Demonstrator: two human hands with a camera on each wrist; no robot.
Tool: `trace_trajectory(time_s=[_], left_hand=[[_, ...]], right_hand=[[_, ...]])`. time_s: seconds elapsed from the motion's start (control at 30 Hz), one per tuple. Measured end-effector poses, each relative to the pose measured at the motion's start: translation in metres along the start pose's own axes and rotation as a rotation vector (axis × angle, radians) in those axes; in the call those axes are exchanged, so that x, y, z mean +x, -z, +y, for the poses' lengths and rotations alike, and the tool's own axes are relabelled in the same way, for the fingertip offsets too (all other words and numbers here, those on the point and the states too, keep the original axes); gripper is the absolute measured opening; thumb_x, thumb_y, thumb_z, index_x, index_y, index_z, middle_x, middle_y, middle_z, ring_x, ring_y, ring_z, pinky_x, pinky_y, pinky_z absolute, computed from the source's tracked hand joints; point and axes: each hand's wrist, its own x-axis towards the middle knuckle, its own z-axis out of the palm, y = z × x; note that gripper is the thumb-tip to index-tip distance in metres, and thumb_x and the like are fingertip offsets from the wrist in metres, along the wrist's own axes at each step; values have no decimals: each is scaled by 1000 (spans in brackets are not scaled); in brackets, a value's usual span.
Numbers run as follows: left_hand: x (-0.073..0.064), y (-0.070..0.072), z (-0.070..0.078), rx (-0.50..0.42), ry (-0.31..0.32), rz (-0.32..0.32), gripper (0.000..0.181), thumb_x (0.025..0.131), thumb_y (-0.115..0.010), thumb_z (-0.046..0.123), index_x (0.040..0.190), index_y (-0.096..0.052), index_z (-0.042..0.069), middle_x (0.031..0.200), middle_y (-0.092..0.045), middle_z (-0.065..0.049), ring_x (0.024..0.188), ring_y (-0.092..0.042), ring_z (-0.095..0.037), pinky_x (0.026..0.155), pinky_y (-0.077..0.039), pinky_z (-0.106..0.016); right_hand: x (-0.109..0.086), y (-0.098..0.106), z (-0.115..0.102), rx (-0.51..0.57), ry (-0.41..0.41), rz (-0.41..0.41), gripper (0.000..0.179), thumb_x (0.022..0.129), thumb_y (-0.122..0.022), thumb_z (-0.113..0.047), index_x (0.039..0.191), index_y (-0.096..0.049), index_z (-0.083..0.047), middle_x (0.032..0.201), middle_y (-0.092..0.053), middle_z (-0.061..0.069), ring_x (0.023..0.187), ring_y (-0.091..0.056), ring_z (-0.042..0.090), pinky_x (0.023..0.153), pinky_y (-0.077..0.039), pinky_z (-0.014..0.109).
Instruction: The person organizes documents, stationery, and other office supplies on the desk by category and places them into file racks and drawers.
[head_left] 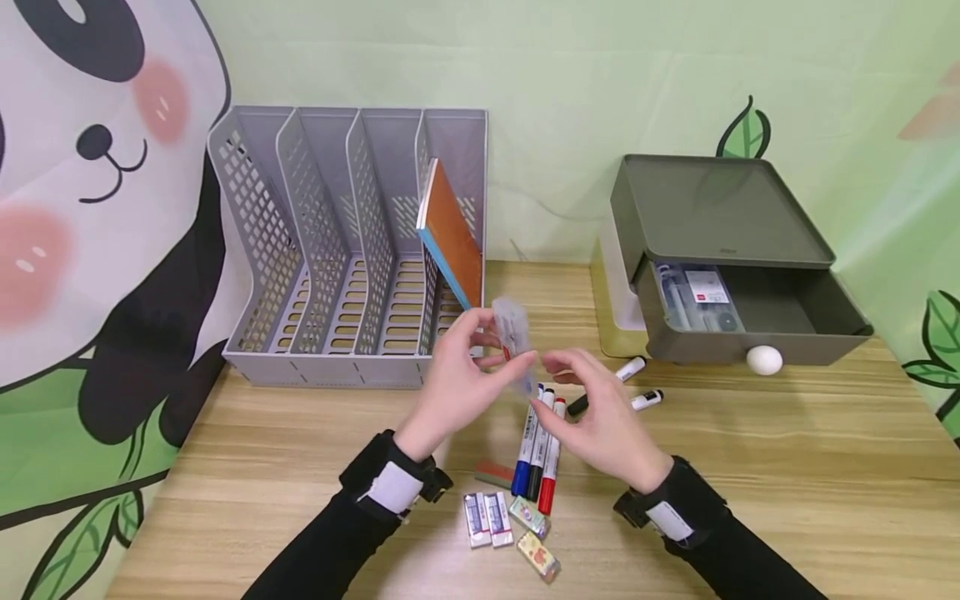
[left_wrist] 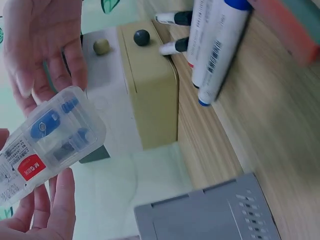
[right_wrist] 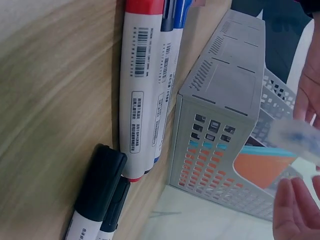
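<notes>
Left hand point(head_left: 459, 375) grips a small, clear, rectangular plastic box point(left_wrist: 52, 142) above the wood-grain bench point(head_left: 255, 446); right hand point(head_left: 603, 421), fingers loosely parted, is beside it, contact unclear.
Round-cornered, the box looks light, stiff and slick, likely best pinched along its long edges; below lie smooth, white-barrelled markers point(head_left: 539, 446), beyond them a perforated grey plastic file rack point(head_left: 322, 372).

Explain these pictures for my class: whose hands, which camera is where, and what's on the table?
No robot here: somebody works bare-handed, filmed from the head and wrists. The wide picture looks down from the head; the close-ups come from the left wrist, then the right. The left hand holds a clear plastic case; the right hand is near. On the table are five markers, eraser-like blocks, a file rack with an orange book, and a drawer unit, its top drawer open.
</notes>
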Motion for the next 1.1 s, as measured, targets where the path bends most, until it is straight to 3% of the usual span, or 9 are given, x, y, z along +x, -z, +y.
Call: trace_trajectory(time_s=[0.23,0.47,0.63,0.73,0.83,0.97,1.1], left_hand=[[2,-13,3,-89,32,3,46,85,-79,17,119,-50,7,108,-57,-3,95,-61,-17,77,-53,-31],[3,-25,7,-111,32,8,47,84,-80,18,118,-49,8,106,-57,-2,93,-60,-17,74,-54,-30],[4,-25,8,-107,33,-6,53,85,-79,21,124,-47,8,110,-56,-3,96,-60,-17,76,-54,-30],[6,-22,8,-136,45,-16,60,86,-78,21,134,-43,8,118,-53,-4,103,-59,-18,82,-52,-32],[9,-17,8,-199,62,-30,60,90,-74,19,140,-43,9,124,-53,-4,108,-58,-19,87,-51,-34],[14,-11,7,-260,78,-58,49,94,-69,18,138,-49,9,124,-57,-4,108,-60,-21,88,-50,-36],[18,-7,6,-303,95,-86,43,95,-67,17,134,-54,6,119,-59,-6,102,-62,-23,88,-50,-37]], right_hand=[[3,-4,-1,-3,-5,99,46,82,-77,-15,123,-57,-10,114,-59,-2,100,-58,15,84,-51,33],[6,-6,2,-29,6,199,35,84,-74,-8,117,-61,-7,111,-60,-2,96,-60,15,76,-54,38],[6,-3,4,9,9,226,30,86,-72,-4,114,-62,-7,108,-62,-2,95,-61,15,76,-53,34],[6,-1,3,90,-27,219,28,87,-71,0,113,-62,-5,107,-63,0,93,-62,16,76,-53,31],[6,3,3,226,-112,200,27,87,-69,4,112,-62,-1,107,-64,4,92,-63,18,77,-53,31],[7,9,2,387,-236,158,25,88,-67,7,112,-61,3,105,-63,10,93,-62,21,79,-53,33],[7,14,3,459,-272,102,25,88,-65,9,112,-60,5,103,-62,13,94,-62,22,81,-53,36]])
